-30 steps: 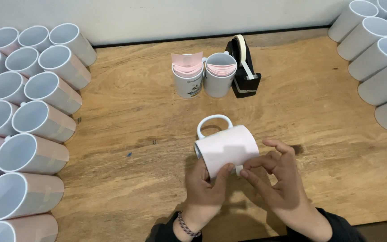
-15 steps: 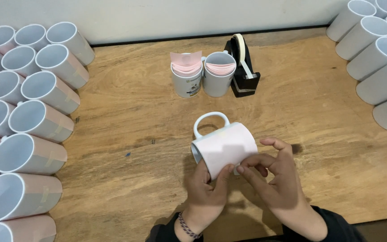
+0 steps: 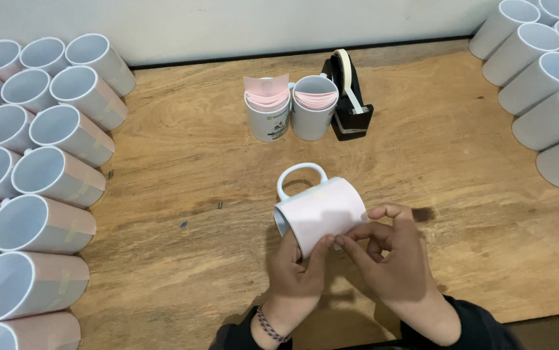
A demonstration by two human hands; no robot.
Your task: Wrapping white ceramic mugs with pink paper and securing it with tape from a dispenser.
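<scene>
A white mug (image 3: pixel 318 207) lies on its side on the wooden table (image 3: pixel 182 175), handle pointing away from me, with a pale pink sheet wrapped around its body. My left hand (image 3: pixel 299 272) grips the mug from below, thumb pressing the sheet's edge. My right hand (image 3: pixel 389 256) touches the sheet's near edge with its fingertips, pinching at the seam beside the left thumb.
Two upright mugs (image 3: pixel 289 113) stuffed with pink sheets stand at the table's middle back, next to a black tape dispenser (image 3: pixel 347 97). Several pink-wrapped mugs (image 3: pixel 40 194) lie stacked at the left, and several white mugs (image 3: pixel 548 78) at the right.
Mug and both hands stay in nearly the same place; my right fingers have shifted slightly along the sheet's edge.
</scene>
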